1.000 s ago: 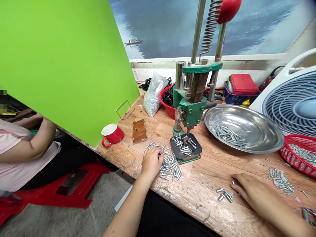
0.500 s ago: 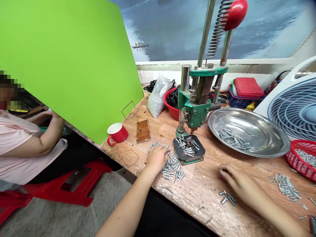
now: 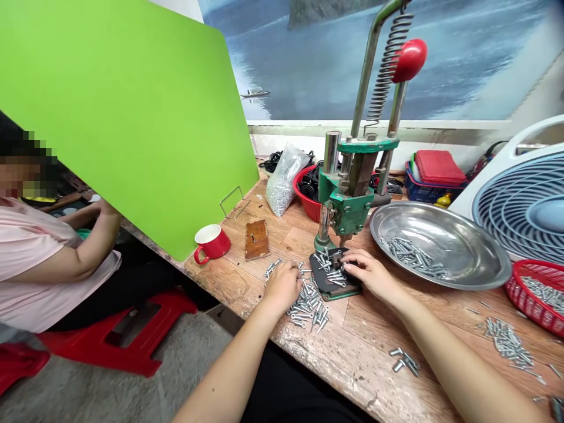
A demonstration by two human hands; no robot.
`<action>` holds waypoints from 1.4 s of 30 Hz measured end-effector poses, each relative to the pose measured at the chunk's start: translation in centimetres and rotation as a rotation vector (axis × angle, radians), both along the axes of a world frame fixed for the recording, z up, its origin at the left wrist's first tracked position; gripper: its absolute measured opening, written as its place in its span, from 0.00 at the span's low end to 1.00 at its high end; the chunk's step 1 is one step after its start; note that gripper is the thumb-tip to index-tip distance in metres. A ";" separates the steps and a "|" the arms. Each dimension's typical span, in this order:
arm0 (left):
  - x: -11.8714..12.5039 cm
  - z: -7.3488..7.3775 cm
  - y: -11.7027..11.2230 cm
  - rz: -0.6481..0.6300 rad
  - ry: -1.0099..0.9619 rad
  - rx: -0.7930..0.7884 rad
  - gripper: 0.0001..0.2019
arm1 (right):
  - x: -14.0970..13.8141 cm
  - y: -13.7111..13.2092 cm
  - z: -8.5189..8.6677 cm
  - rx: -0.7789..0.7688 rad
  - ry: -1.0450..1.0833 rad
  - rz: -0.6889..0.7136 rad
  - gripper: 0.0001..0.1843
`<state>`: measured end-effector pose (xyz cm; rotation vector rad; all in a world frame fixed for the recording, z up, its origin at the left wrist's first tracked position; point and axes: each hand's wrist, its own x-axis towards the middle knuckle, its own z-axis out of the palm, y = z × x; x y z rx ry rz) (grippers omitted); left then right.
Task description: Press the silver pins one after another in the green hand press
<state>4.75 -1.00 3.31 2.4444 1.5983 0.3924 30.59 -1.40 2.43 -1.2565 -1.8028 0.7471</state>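
Note:
My left hand [image 3: 284, 288] lies over a loose pile of metal eye bolts [image 3: 306, 305], its fingers bent down and closed among them. Whether it grips one is hidden. My right hand [image 3: 365, 271] reaches to the small metal block [image 3: 336, 260] on the black base plate [image 3: 321, 281] of a green hand press [image 3: 352, 211]. Its thumb and fingertips are pinched together at the block's right side; what is between them is too small to make out. Several eye bolts [image 3: 337, 278] lie on the plate around the block. A few short metal sleeves [image 3: 404, 361] lie beneath my right forearm.
A steel bowl [image 3: 480, 273] of metal parts stands behind my right hand, beside a red basket [image 3: 531, 302]. More parts [image 3: 509, 343] lie at the right. A red mug [image 3: 214, 242] and a brown block [image 3: 257, 241] stand left. Another person [image 3: 39, 252] sits beyond the green board [image 3: 132, 117].
My right hand has moved left and forward from above the table near the short sleeves to the block on the press plate. My left hand stays at the pile. The view has shifted slightly.

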 end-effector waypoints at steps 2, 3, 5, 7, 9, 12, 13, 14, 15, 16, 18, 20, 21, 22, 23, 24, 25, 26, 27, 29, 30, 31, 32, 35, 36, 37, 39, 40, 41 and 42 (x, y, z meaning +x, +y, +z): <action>-0.2 0.3 -0.1 0.018 -0.048 0.012 0.06 | -0.2 0.4 -0.1 0.006 -0.019 0.002 0.14; -0.3 0.5 -0.2 0.035 -0.079 0.007 0.06 | -0.3 0.6 -0.1 0.009 -0.028 0.003 0.14; -0.7 0.8 -0.4 0.077 -0.172 -0.035 0.07 | -0.4 0.8 -0.2 0.017 -0.049 0.007 0.13; -0.8 1.0 -0.5 0.103 -0.318 -0.115 0.08 | -0.5 1.0 -0.1 0.027 -0.068 0.014 0.13; -0.7 1.1 -0.7 0.098 -0.515 -0.216 0.09 | -0.6 1.1 0.2 0.059 -0.134 0.023 0.12; 0.2 1.1 -1.1 0.077 -0.839 -0.433 0.08 | -0.8 1.0 1.0 0.123 -0.328 0.035 0.10; 0.6 1.1 -1.3 0.078 -0.932 -0.514 0.08 | -0.9 0.9 1.3 0.132 -0.392 0.039 0.10; 0.9 1.1 -1.4 0.080 -1.015 -0.592 0.09 | -1.0 0.9 1.7 0.131 -0.438 0.044 0.10; 1.3 1.1 -1.6 0.080 -1.087 -0.661 0.11 | -1.0 0.8 2.0 0.123 -0.471 0.049 0.10; 1.6 1.1 -1.7 0.081 -1.153 -0.715 0.14 | -1.1 0.8 2.2 0.111 -0.492 0.049 0.11; 2.3 1.0 -1.7 0.086 -1.276 -0.786 0.17 | -1.4 0.8 2.5 0.086 -0.511 0.037 0.14; 2.9 1.1 -1.5 0.108 -1.371 -0.822 0.16 | -1.8 0.9 2.5 0.069 -0.513 0.005 0.18; 3.1 1.1 -1.3 0.119 -1.410 -0.838 0.15 | -2.0 0.9 2.4 0.065 -0.511 -0.015 0.19; 3.4 1.2 -1.2 0.130 -1.445 -0.861 0.15 | -2.2 0.9 2.2 0.063 -0.506 -0.039 0.20; 3.6 1.3 -1.0 0.138 -1.477 -0.893 0.14 | -2.4 0.9 2.0 0.060 -0.500 -0.062 0.21; 3.8 1.4 -0.9 0.146 -1.508 -0.928 0.14 | -2.6 0.9 1.8 0.058 -0.495 -0.086 0.21; 4.0 1.6 -0.8 0.152 -1.538 -0.962 0.14 | -2.8 0.9 1.6 0.055 -0.489 -0.108 0.22; 4.2 1.7 -0.7 0.154 -1.564 -0.988 0.13 | -2.8 0.8 1.4 0.053 -0.483 -0.126 0.22; 4.3 1.8 -0.6 0.155 -1.583 -1.008 0.13 | -2.9 0.8 1.3 0.051 -0.478 -0.140 0.22; 4.5 1.8 -0.6 0.147 -1.608 -1.036 0.11 | -2.8 0.8 1.1 0.050 -0.472 -0.156 0.22; 4.5 1.9 -0.6 0.140 -1.615 -1.047 0.11 | -2.8 0.8 1.1 0.051 -0.470 -0.161 0.21; 4.5 1.9 -0.6 0.135 -1.619 -1.055 0.10 | -2.7 0.8 1.0 0.051 -0.468 -0.164 0.21; 4.6 1.8 -0.6 0.132 -1.621 -1.059 0.10 | -2.7 0.8 1.0 0.051 -0.466 -0.165 0.21; 4.5 1.8 -0.6 0.133 -1.622 -1.055 0.10 | -2.6 0.8 0.8 0.053 -0.458 -0.164 0.22; 4.4 1.8 -0.7 0.139 -1.621 -1.056 0.10 | -2.5 0.8 0.8 0.053 -0.455 -0.165 0.23; 4.4 1.8 -0.7 0.145 -1.619 -1.057 0.10 | -2.5 0.8 0.7 0.051 -0.453 -0.165 0.23; 4.4 1.9 -0.7 0.160 -1.611 -1.053 0.10 | -2.5 0.8 0.6 0.047 -0.447 -0.167 0.23; 4.4 1.9 -0.6 0.166 -1.602 -1.043 0.10 | -2.5 0.8 0.6 0.046 -0.443 -0.168 0.23; 4.5 1.9 -0.5 0.166 -1.587 -1.026 0.10 | -2.5 0.8 0.6 0.044 -0.439 -0.168 0.24; 4.7 1.8 -0.3 0.161 -1.567 -1.000 0.11 | -2.5 0.8 0.5 0.043 -0.435 -0.168 0.24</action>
